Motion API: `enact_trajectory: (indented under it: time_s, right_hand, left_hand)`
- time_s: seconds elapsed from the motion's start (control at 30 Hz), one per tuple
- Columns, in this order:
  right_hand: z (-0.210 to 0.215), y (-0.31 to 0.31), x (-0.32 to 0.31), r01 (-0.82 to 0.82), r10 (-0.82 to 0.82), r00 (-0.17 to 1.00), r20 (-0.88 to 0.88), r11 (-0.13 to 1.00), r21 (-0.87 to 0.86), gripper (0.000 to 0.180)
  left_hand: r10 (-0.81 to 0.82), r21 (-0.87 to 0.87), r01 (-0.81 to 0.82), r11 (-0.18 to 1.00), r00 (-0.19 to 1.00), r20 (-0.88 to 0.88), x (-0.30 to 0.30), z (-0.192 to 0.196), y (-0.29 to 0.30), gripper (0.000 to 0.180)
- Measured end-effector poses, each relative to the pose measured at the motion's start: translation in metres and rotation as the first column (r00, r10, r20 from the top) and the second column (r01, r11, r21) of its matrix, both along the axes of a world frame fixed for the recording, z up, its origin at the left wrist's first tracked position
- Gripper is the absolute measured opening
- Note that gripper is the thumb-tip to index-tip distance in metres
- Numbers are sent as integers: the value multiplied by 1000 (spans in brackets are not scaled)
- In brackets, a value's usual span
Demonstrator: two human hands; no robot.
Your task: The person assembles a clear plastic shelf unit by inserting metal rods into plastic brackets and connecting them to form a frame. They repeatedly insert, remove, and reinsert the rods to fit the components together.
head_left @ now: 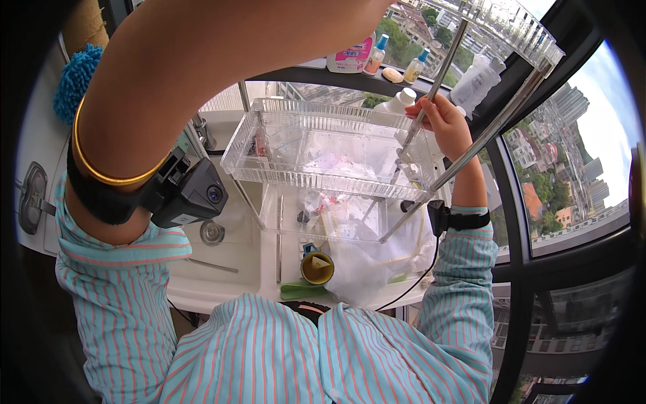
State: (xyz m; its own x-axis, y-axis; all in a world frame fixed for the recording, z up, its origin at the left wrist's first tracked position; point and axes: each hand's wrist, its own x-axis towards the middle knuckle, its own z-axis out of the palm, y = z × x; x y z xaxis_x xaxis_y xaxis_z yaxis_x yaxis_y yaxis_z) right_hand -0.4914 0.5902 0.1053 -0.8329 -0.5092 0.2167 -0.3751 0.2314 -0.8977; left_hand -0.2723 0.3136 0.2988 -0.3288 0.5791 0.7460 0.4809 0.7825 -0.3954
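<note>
A tiered rack with clear plastic trays and metal poles stands in front of me. My right hand is closed around one metal pole of it, fingers pinched at the pole above the middle tray. The upper tray is partly cut off at the top right, tilted in this view. My left arm reaches up across the top of the picture; its hand is beyond the edge, so what it touches is hidden. Another metal pole runs slantwise beside my right wrist.
Left of the rack is a white sink with a drain and a loose metal rod. A yellow mug, a green object and plastic wrapping lie near me. Bottles and soap line the windowsill.
</note>
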Motion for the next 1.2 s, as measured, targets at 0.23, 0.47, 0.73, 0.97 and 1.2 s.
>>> enact_trajectory:
  time_s: [0.23, 0.47, 0.73, 0.97, 1.2]
  right_hand:
    - [-16, 6, -8, -47, 50, 998, 24, 994, -97, 30]
    - [-32, 11, -8, -46, 38, 998, -47, 977, -207, 25]
    - [-44, 21, -14, -55, 41, 997, -60, 968, -244, 25]
    - [-48, 25, -14, -41, 30, 998, -51, 973, -229, 26]
    - [-54, 32, -11, -24, 23, 1000, -8, 953, -301, 27]
  left_hand:
    - [123, 4, -123, 992, 992, -18, -16, -10, -12, 32]
    - [-136, 469, 345, 813, 896, -423, -13, -58, -92, 51]
    - [-760, 986, -66, -156, 646, -77, -4, -208, -158, 64]
    - [-938, 781, -621, -65, 305, 164, -102, -269, -155, 54]
    - [-873, 895, -406, 185, 351, 339, -95, -271, -152, 51]
